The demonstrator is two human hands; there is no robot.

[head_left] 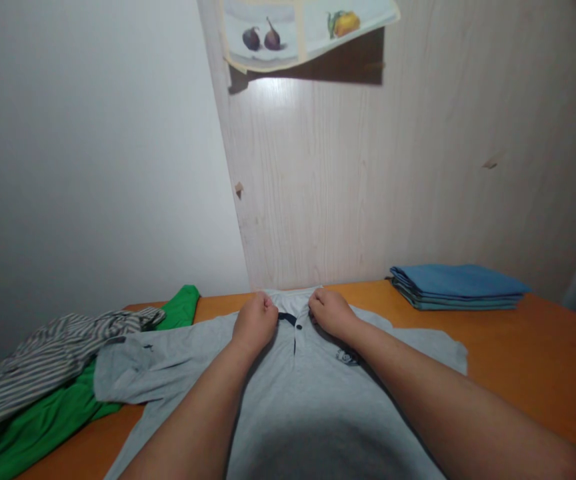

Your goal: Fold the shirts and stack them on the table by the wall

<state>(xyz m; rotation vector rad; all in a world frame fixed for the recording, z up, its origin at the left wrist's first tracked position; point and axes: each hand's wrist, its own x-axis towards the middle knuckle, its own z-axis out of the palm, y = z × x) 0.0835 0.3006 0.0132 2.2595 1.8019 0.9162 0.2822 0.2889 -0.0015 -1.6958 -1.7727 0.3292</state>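
**Grey shirt gripped at the collar**

A grey shirt [288, 393] is laid flat on the orange table [518, 360], its collar toward the wall. The collar is pinched by both curled hands, the left hand [255, 321] and the right hand [331, 312], on either side of the dark placket. Left of the shirt, a striped garment [53, 357] is heaped on green cloth [43, 427]; to its right, folded blue clothes [455, 287] are stacked.

Both forearms stretched forward, left hand [255, 325] and right hand [331, 312] fisted, close together
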